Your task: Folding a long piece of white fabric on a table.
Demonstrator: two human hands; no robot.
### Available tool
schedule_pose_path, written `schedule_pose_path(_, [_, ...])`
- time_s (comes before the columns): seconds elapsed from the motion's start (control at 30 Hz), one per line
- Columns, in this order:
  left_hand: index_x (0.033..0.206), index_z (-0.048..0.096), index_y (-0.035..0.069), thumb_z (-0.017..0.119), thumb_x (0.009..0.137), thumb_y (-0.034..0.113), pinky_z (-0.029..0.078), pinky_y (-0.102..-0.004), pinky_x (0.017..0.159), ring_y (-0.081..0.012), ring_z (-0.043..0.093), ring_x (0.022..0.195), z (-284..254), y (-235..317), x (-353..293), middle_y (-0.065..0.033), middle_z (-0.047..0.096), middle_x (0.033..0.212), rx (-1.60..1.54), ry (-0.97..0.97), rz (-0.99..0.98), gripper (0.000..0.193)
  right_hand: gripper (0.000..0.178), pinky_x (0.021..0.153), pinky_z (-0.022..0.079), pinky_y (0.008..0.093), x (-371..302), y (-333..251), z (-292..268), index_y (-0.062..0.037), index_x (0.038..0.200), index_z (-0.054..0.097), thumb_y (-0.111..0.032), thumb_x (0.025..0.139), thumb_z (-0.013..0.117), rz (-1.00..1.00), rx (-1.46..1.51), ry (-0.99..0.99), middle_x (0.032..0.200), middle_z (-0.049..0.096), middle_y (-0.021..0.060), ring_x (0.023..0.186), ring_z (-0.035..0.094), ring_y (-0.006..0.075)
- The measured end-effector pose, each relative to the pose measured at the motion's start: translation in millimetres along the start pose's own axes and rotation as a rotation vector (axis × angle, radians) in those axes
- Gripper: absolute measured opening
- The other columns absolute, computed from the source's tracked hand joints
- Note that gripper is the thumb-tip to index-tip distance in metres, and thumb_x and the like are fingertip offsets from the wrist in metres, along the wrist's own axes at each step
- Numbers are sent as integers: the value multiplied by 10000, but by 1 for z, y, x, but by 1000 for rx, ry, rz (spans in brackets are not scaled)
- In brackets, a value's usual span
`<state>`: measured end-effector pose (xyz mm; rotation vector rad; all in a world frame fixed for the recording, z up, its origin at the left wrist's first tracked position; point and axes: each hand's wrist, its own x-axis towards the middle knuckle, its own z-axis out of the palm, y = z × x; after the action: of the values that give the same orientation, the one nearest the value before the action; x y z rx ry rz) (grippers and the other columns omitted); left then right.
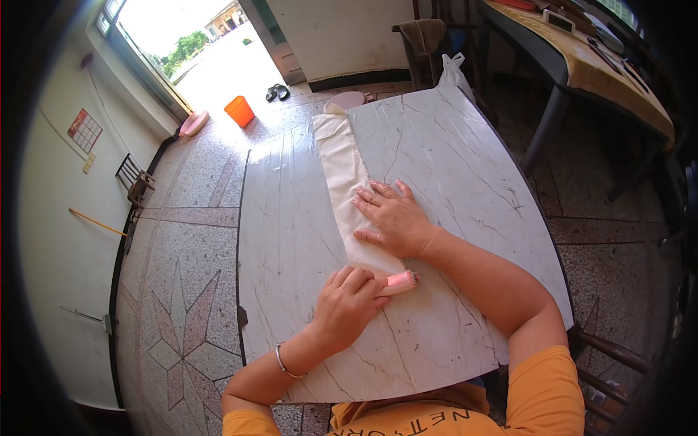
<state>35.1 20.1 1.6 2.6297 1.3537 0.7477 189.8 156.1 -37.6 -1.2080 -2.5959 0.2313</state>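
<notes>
A long cream cloth strip (342, 160) lies lengthwise over the marble-patterned table (291, 196), its far end lightly wrinkled near the back edge. At the strip's near end is a small roll (398, 283), pale with a pink patch and a frayed-looking pink and green right end. My left hand (347, 299) has its fingers curled round the left part of this roll, hiding that part. My right hand (396, 218) rests palm down across the strip's right edge, fingers spread, pressing on the cloth and the tabletop just beyond the roll.
A side table with a yellow cloth (582, 54) stands at the far right. Behind the table are a pink stool (347, 100), a white plastic bag (454, 73) and a chair with a brown towel (423, 36). An orange bucket (239, 111) and dark slippers (277, 92) are near the doorway.
</notes>
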Motion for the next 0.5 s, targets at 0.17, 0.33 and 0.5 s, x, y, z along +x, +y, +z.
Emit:
schedule_pose_path(0.17, [1044, 689, 57, 755, 841, 221, 487, -371, 765, -260, 601, 856, -14, -15, -5, -92, 640, 878, -322, -304, -172, 270, 684, 1189, 149, 570, 1, -1, 1, -93, 1466, 461, -555, 963, 505, -37, 20, 25, 1555, 403, 68, 1482, 268, 253])
schedule_pose_path(0.33, [962, 707, 45, 772, 835, 225, 499, -362, 711, -257, 608, 800, -18, -7, 1, -86, 645, 867, -309, -259, -138, 229, 679, 1188, 150, 567, 1, -1, 3, -96, 1464, 467, -556, 965, 502, -31, 0, 31, 1547, 416, 70, 1479, 273, 251])
schedule_pose_path(0.5, [935, 712, 61, 829, 764, 178, 492, -344, 685, -228, 604, 824, -9, -13, -8, -45, 657, 863, -254, -88, -138, 238, 676, 1186, 155, 566, 1, -3, 0, -104, 1465, 469, -558, 965, 501, -24, -21, 24, 1546, 421, 65, 1478, 274, 247])
